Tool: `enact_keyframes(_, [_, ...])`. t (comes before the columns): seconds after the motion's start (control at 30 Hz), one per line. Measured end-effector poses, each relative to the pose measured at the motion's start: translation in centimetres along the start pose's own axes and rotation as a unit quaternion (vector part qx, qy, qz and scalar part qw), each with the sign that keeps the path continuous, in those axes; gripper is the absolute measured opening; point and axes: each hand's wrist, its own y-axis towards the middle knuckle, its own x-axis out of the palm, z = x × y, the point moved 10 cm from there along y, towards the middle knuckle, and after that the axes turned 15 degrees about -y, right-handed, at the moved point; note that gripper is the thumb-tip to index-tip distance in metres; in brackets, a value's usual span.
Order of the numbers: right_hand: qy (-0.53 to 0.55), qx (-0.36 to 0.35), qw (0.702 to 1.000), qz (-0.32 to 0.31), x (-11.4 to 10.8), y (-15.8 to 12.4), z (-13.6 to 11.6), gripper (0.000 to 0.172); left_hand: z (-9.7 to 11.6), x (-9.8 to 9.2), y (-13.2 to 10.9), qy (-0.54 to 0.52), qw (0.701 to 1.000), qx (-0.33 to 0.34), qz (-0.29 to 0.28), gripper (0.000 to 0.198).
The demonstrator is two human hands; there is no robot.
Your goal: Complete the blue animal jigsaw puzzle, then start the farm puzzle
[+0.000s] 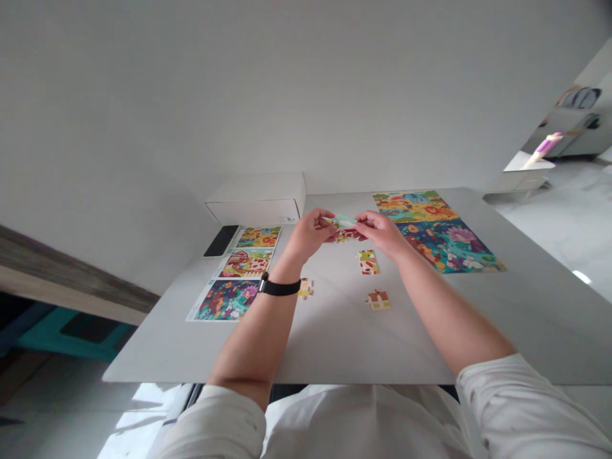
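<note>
My left hand and right hand share a pinching grip on puzzle pieces at twelve o'clock over the bench, seemingly joining them, which likely calls for aligning edges next, with loose pieces at the grip's five and seven o'clock.

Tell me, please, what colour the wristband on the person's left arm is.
The wristband is black; it shows best in the head view.
</note>
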Motion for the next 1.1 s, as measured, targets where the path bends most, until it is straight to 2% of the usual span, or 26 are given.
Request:
enact_keyframes(0.1, [-0.012,0.004,1.000,0.003,-0.3,0.1,0.6,0.049,0.3,-0.3,0.3,0.047,0.998,-0.008,-0.036,0.027])
enact_keyframes(0.23, [-0.040,0.005,0.999,-0.012,0.4,-0.1,1.1,0.048,0.9,-1.6,0.4,0.126,0.991,0.010,-0.032,0.014])
enact_keyframes(0.43, [-0.065,0.000,0.997,-0.035,2.0,-0.3,1.4,0.044,0.8,-1.0,0.0,0.180,0.981,0.001,-0.072,0.015])
enact_keyframes(0.6, [-0.079,0.001,0.996,-0.043,2.1,-0.5,1.3,0.039,0.9,-0.8,-0.1,0.254,0.961,0.019,-0.104,0.007])
enact_keyframes(0.63, [-0.080,0.005,0.996,-0.041,2.0,-0.5,1.3,0.038,1.2,-0.8,-0.1,0.270,0.956,0.035,-0.113,0.007])
enact_keyframes(0.73, [-0.078,0.017,0.996,-0.026,1.6,-0.4,1.7,0.038,2.4,-0.2,-0.7,0.331,0.926,0.116,-0.138,0.030])
enact_keyframes(0.87, [-0.070,0.028,0.997,-0.007,1.4,-0.1,2.5,0.037,3.8,1.8,-2.2,0.377,0.885,0.208,-0.179,0.052])
enact_keyframes(0.97, [-0.062,0.026,0.998,-0.006,1.4,0.0,2.7,0.037,4.2,3.0,-3.0,0.375,0.876,0.228,-0.202,0.053])
enact_keyframes(1.1, [-0.058,0.022,0.998,-0.013,1.5,0.0,2.6,0.038,4.0,3.8,-3.4,0.379,0.870,0.231,-0.214,0.050])
